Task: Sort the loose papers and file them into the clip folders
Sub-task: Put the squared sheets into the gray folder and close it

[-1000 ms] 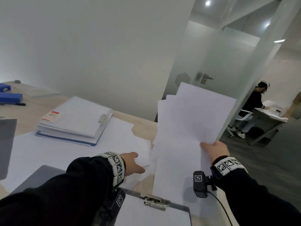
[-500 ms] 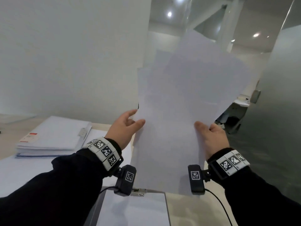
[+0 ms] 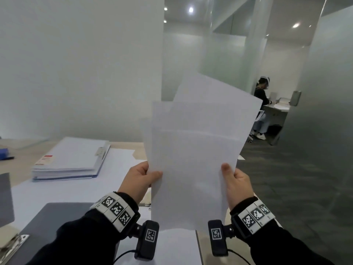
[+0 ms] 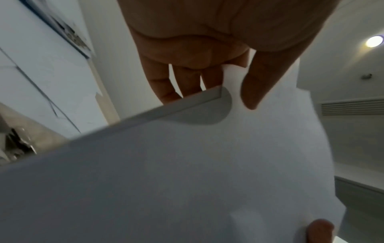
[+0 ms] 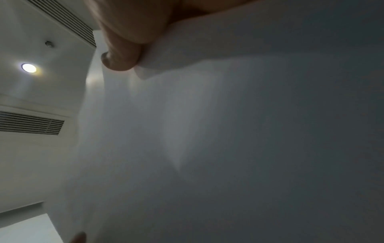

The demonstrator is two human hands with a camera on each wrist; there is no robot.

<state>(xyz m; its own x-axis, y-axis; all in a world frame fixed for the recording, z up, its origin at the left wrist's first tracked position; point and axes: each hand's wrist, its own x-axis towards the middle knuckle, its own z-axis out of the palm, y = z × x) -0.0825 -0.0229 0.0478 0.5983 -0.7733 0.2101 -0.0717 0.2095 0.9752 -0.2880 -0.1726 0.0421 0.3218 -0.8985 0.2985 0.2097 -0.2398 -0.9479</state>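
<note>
I hold a fanned bunch of white papers [image 3: 196, 150] upright in front of me, above the table. My left hand [image 3: 140, 178] pinches their left edge, thumb on the near face. My right hand [image 3: 236, 180] pinches the right edge the same way. In the left wrist view the papers [image 4: 187, 164] fill the lower frame, with my left thumb [image 4: 255, 87] on top and the fingers behind. In the right wrist view the papers [image 5: 228, 139] hide nearly everything; my right thumb [image 5: 122, 55] presses them. Below the sheets lies a clip folder [image 3: 177, 247], its clip hidden by them.
A thick stack of filed papers in a blue clip folder [image 3: 72, 159] lies at the left. Loose white sheets [image 3: 57, 190] cover the wooden table [image 3: 140, 150]. A grey folder [image 3: 47, 217] and a metal clip [image 3: 11, 243] sit near left. A person [image 3: 261, 104] works at a far desk.
My left hand came off the table sheets and took the papers' left edge. Both hands raised the bunch upright, then lowered it a little; the view has tilted up.
</note>
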